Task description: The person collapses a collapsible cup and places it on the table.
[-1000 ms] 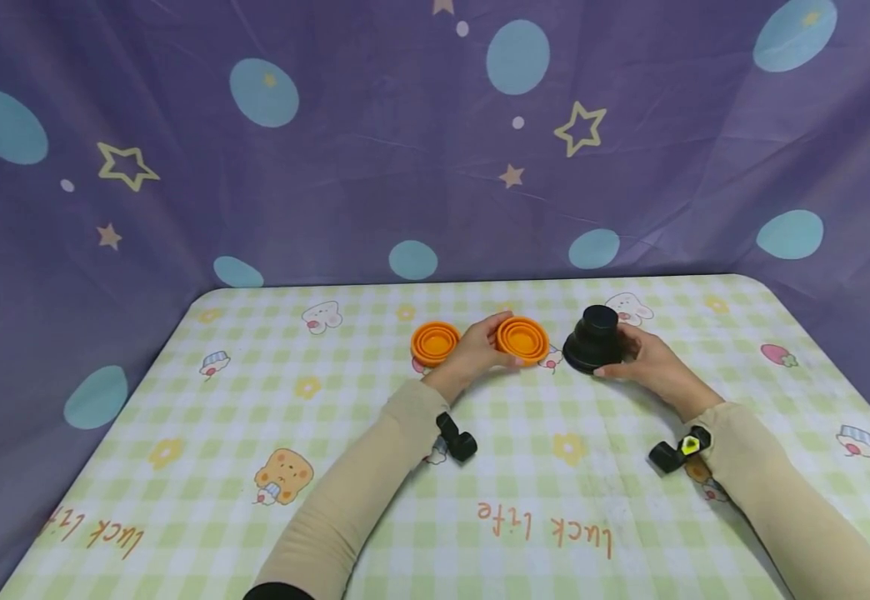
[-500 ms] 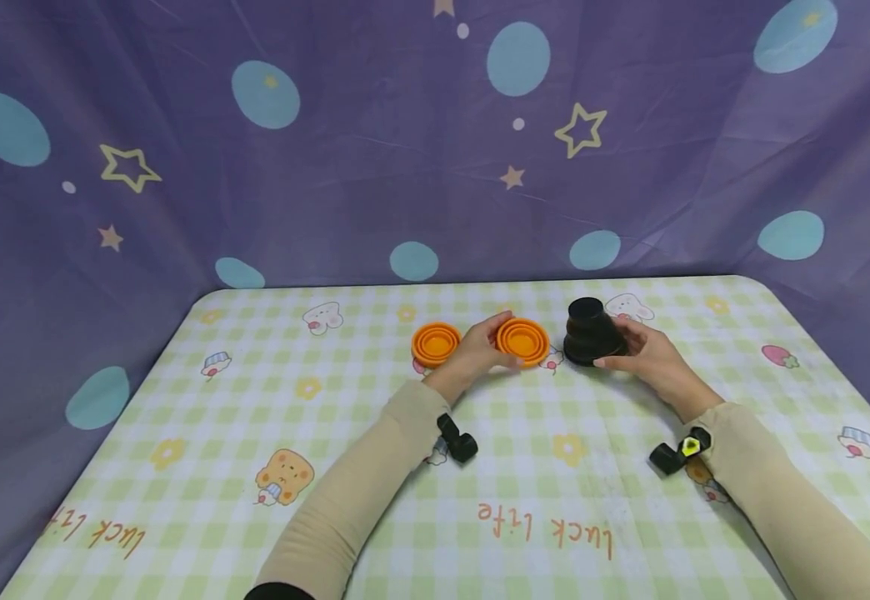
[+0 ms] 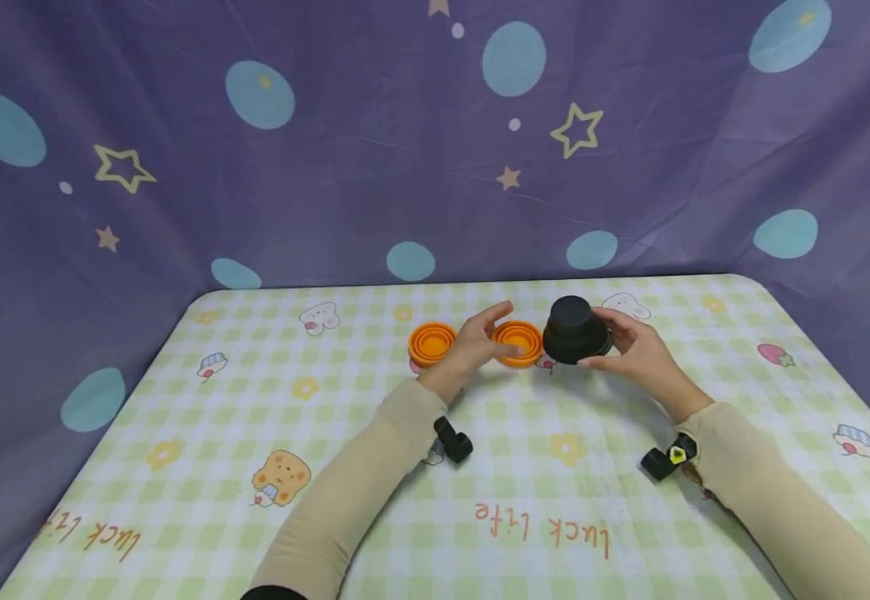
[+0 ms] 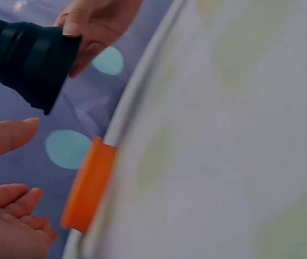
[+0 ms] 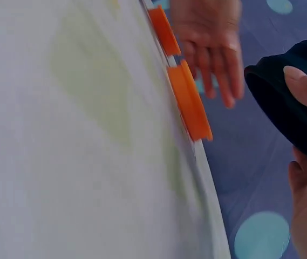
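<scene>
My right hand (image 3: pixel 633 346) grips the wide rim of a black collapsible cup (image 3: pixel 573 333), thumb on one side and fingers on the other. The cup is upside down, narrow base up, raised off the table; its opening faces the table in the right wrist view. My left hand (image 3: pixel 472 346) is just left of a flattened orange collapsible cup (image 3: pixel 518 336), fingers and thumb spread. Its thumb overlaps the orange cup in the head view, while the left wrist view shows the hand (image 4: pixel 10 216) apart from the orange cup (image 4: pixel 91 186). A second flattened orange cup (image 3: pixel 432 343) lies beyond the left wrist.
A green-and-white checked cloth with printed figures covers the table (image 3: pixel 375 467). Behind its far edge hangs a purple curtain (image 3: pixel 375 167) with stars and blue spots. Each wrist carries a small black camera, such as the left one (image 3: pixel 453 442).
My right hand has lifted the black cup off the table, tilted it and moved it left, close to the nearer orange cup. My left hand has let go of that orange cup.
</scene>
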The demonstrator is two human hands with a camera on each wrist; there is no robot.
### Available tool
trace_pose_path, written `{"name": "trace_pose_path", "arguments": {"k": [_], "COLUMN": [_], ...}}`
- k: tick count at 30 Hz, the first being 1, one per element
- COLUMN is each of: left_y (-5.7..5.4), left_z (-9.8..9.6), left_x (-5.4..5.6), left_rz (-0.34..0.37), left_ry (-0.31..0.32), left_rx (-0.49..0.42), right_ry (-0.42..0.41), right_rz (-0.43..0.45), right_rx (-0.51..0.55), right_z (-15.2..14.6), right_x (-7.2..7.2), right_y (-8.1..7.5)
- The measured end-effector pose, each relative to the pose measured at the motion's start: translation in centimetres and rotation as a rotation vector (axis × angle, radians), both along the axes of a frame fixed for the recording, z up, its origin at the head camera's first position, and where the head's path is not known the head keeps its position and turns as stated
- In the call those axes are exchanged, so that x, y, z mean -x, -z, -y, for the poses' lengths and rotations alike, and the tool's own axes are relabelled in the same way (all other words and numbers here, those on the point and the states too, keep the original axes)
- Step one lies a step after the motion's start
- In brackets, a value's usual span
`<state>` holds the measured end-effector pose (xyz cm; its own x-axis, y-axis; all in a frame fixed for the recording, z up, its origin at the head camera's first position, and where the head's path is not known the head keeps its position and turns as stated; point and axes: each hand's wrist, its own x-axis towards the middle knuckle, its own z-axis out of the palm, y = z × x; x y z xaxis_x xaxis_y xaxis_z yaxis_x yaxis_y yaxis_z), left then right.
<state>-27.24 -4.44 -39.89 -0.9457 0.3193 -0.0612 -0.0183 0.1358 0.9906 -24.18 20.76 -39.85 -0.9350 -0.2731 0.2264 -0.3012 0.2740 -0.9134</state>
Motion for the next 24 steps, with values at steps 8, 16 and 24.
{"name": "trace_pose_path", "arguments": {"k": [8, 16, 24], "left_y": [-3.1, -4.2, -4.6], "left_z": [1.3, 2.5, 3.4], "left_x": [-1.0, -2.6, -3.9], "left_rz": [-0.084, 0.013, 0.067], "left_ry": [0.111, 0.13, 0.151], "left_rx": [-0.087, -0.084, -0.096], "right_ry": [-0.192, -0.29, -0.389], "right_rz": [-0.206, -0.266, -0.341], "right_rx": [0.136, 0.129, 0.107], "right_z": [2.0, 3.9, 5.5], "right_x": [-0.4, -1.4, -2.3], "right_y": [-0.5, -1.3, -1.9]}}
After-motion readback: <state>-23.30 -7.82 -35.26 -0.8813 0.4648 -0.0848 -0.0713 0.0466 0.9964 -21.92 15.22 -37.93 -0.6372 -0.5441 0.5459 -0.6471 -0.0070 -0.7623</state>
